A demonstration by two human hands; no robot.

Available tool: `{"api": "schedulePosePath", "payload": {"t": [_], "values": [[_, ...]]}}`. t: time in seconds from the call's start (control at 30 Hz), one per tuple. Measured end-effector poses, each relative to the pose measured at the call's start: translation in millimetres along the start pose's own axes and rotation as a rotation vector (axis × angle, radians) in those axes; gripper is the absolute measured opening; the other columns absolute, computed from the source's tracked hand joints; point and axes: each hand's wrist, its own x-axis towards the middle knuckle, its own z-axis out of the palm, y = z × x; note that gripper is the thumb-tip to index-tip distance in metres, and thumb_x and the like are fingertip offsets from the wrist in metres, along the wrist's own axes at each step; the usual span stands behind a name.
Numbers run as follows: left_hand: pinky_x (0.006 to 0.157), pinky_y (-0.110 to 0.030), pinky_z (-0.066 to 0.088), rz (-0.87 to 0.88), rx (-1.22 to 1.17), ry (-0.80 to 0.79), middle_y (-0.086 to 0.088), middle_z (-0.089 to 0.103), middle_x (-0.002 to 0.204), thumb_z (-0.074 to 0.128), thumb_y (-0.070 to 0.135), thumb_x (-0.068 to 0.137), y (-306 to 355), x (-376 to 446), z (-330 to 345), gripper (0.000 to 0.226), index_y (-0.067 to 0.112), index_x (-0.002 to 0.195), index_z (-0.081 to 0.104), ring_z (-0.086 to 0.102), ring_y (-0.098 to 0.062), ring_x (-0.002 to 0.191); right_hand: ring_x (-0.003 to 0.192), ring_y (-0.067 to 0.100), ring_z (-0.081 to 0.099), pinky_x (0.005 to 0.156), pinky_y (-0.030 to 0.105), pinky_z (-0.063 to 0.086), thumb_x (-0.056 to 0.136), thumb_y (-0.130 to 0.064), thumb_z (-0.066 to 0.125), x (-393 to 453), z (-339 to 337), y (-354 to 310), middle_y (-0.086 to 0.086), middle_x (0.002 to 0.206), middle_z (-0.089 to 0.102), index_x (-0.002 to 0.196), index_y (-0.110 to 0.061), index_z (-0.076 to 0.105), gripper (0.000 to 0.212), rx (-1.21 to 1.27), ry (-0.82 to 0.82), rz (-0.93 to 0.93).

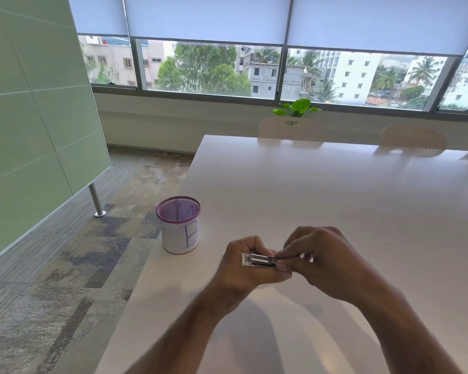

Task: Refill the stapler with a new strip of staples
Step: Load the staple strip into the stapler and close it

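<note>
A small silver metal stapler (257,259) lies lengthwise in my left hand (243,268), held just above the white table (335,190). Its shiny channel faces up and its left end sticks out past my fingers. My right hand (324,260) comes in from the right, with thumb and fingertips pinched at the stapler's right end. Whether a strip of staples sits between those fingers is hidden by the fingers.
A purple mesh pen cup (179,225) wrapped in white paper marked "B" stands at the table's left edge, left of my hands. Cream chairs (291,128) line the far side. A green glass board (33,103) on a metal post stands on the carpet to the left.
</note>
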Motion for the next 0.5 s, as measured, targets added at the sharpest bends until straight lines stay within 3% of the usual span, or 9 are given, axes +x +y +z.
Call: {"api": "schedulePosePath", "payload": {"t": [0.2,0.37,0.5], "values": [[0.074,-0.039,0.056,0.039,-0.103,0.006,-0.017,0.075,0.085,0.087,0.001,0.062,3,0,3,0.03,0.013,0.07,0.061,0.068,-0.03,0.077,0.074,0.005,0.065,0.069,0.025,0.051,0.08,-0.024,0.078,-2,1,-2,-0.013,0.082,0.07,0.092,-0.031,0.081,0.014,-0.007,0.056,-0.048],[0.073,-0.034,0.058,0.033,-0.261,0.037,-0.019,0.075,0.09,0.084,-0.007,0.063,8,0,5,0.035,0.017,0.068,0.059,0.072,-0.031,0.081,0.088,0.002,0.066,0.071,0.01,0.051,0.074,-0.03,0.083,-5,-7,3,-0.021,0.094,0.07,0.114,-0.036,0.067,0.043,0.077,0.093,-0.066],[0.072,-0.033,0.058,-0.02,-0.333,0.057,-0.022,0.074,0.09,0.079,-0.015,0.067,6,1,5,0.037,0.017,0.067,0.059,0.071,-0.034,0.084,0.08,0.004,0.069,0.069,0.019,0.056,0.076,-0.032,0.081,-4,-12,6,-0.017,0.087,0.072,0.101,-0.037,0.067,0.029,0.032,0.061,-0.032]]}}
